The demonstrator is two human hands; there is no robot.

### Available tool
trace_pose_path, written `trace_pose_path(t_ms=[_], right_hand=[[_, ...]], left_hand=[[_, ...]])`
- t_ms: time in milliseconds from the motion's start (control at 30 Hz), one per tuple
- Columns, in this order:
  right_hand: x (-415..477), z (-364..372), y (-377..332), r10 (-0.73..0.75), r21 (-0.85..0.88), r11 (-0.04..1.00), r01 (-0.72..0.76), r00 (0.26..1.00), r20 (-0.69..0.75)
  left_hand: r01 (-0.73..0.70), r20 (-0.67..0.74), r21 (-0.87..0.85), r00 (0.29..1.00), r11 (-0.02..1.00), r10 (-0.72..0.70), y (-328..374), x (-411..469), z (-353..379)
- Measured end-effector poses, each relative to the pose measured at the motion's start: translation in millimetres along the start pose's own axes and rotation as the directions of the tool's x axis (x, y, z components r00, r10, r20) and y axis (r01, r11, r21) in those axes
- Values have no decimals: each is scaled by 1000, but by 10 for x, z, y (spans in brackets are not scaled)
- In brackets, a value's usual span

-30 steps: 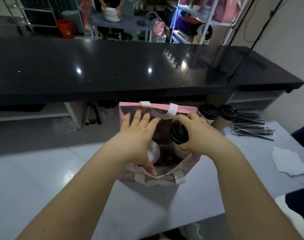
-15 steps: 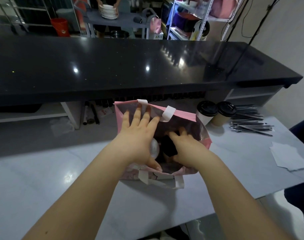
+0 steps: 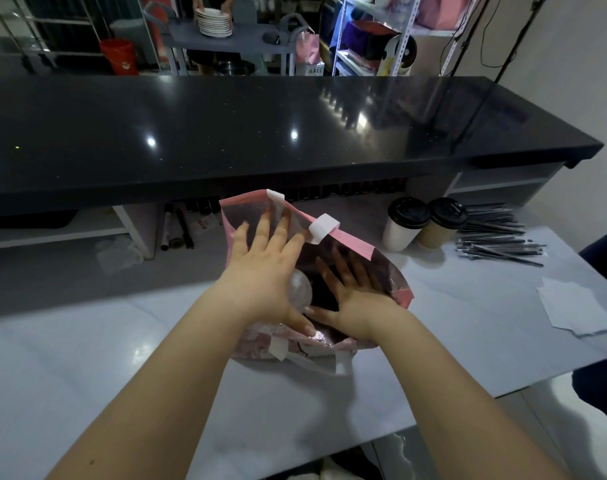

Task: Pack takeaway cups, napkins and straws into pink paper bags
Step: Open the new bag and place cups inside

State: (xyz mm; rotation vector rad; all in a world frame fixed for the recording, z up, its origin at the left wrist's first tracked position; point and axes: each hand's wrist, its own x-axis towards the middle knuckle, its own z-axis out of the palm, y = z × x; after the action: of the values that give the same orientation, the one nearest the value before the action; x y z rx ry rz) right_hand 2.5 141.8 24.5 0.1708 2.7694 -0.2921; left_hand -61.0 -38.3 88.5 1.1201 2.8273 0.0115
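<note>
While the left hand (image 3: 264, 271) braces the pink bag (image 3: 350, 242), right hand (image 3: 354, 292) rests inside.

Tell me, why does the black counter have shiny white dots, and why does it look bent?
Head view: the dots are glare, lights reflected in the glossy top of the black counter; head view too: the wide lens bows its straight front edge; head view, inside the pink bag: it is shadowy, so things there look dim.

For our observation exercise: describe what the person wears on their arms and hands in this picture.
Nothing shows. The left hand and right hand are bare, with no gloves, rings or watch, and the forearms are uncovered, with no sleeves in view.
</note>
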Motion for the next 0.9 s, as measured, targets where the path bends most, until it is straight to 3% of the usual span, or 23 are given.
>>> trace_pose_path(t_ms=[200, 300, 400, 500, 600, 700, 900], right_hand=[[95, 46, 71, -41, -28, 999, 40, 999, -29], [204, -150, 123, -79, -128, 989, 74, 996, -34], [249, -382, 93, -106, -113, 989, 99, 992, -61], [150, -608, 50, -167, -95, 984, 150, 964, -209], [-23, -878, 62, -235, -100, 972, 213, 896, -377], [-210, -1164, 178, -171, -40, 985, 170, 887, -430], [-641, -1399, 753, 8, 80, 996, 47, 815, -579]], left_hand=[[29, -54, -38, 998, 999, -31, 35, 43, 44], [80, -81, -83, 993, 993, -87, 83, 140, 0], [113, -119, -64, 986, 992, -120, 101, 221, -91], [107, -273, -41, 955, 993, -114, 100, 247, -186], [106, -435, -143, 886, 984, -159, 150, 288, -301], [87, -505, -268, 835, 959, -217, 290, 418, -463], [-77, -436, -233, 899, 969, -34, 980, 831, -628]])
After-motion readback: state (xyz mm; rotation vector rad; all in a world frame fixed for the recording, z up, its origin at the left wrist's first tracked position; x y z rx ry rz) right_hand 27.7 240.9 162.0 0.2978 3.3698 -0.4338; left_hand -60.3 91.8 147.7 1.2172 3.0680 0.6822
